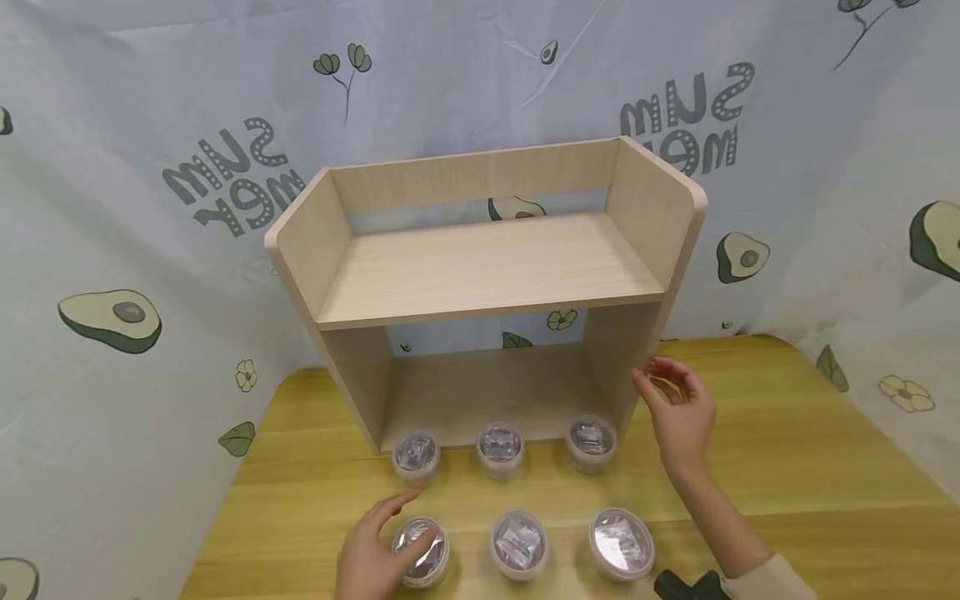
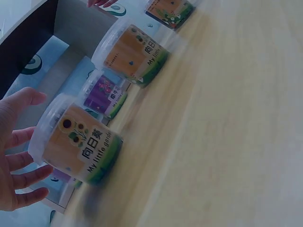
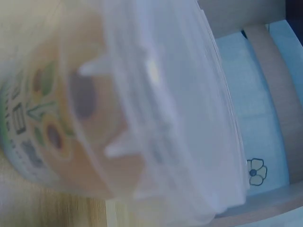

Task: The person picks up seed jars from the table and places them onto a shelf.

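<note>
Three cameras on one shelf (image 1: pixel 487 267): high, low, very near.
From the head we look forward and down over shelf, tubs (image 1: pixel 519 546), left hand (image 1: pixel 378 554) and right hand (image 1: pixel 684 412); from the left wrist we peer close and aslant across the table (image 2: pixel 227 123); from the right wrist one tub (image 3: pixel 94 127) nearly fills our view. All share the shelf.

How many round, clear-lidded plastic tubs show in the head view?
6. Before the pale wooden shelf: back-left tub, back-middle tub, back-right tub. Nearer the camera: front-left tub, partly covered by the left hand, front-middle tub, front-right tub.
</note>
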### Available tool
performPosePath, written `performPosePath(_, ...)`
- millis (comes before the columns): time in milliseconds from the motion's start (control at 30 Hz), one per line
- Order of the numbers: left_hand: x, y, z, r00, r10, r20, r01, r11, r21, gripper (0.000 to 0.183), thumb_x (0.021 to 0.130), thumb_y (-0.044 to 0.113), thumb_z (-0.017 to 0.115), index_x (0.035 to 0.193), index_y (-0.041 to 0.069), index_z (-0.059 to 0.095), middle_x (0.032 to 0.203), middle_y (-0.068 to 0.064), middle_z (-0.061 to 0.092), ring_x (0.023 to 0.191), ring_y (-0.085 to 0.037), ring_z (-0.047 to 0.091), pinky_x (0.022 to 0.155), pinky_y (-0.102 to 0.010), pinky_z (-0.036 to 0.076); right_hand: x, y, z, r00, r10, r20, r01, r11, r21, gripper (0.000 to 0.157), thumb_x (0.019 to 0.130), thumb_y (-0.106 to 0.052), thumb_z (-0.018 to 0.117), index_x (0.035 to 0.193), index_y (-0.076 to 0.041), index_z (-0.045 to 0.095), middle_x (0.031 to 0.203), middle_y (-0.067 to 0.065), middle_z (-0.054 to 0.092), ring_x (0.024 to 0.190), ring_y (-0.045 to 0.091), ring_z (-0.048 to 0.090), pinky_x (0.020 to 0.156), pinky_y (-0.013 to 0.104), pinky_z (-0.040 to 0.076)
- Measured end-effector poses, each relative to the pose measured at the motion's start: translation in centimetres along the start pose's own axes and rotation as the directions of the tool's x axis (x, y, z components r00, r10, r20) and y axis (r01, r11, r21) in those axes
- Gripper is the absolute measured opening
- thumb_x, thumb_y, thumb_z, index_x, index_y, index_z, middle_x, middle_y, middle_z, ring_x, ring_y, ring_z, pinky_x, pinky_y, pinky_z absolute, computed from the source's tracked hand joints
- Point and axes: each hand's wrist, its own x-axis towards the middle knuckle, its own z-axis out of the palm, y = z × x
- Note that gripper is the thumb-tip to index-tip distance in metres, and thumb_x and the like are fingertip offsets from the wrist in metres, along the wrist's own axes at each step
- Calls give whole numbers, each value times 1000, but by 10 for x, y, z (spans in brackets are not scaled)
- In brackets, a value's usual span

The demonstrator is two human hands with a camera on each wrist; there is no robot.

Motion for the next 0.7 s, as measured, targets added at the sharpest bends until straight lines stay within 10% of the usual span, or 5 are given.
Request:
performPosePath(200,-7,-4,0,1000,-8,14,9,996,-86,45,70,39,78,109,19,67,107,1,67,94,-23,60,78,-39,48,2,3,2,999,9,-40,-8,999,36,25,70,15,70,91,3,64,84,3,61,79,12,58,71,14,51)
performPosePath(433,-13,-15,3,999,35,28,-30,983,-183,51,68,37,80,113,18,65,120,-8,61,111,-40,53,83,-59,45,4,6,3,999,33,-32,-31,998,60,27,72,16,68,95,1,64,88,3,61,84,12,59,73,14,51)
performPosePath(700,-15,-27,10,997,26,74,-10,978,-209,63,64,45,80,120,25,59,128,-5,56,112,-32,53,77,-29,45,5,8,10,992,116,-56,-114,993,35,25,75,10,69,90,-9,66,87,-2,62,87,11,57,73,10,49)
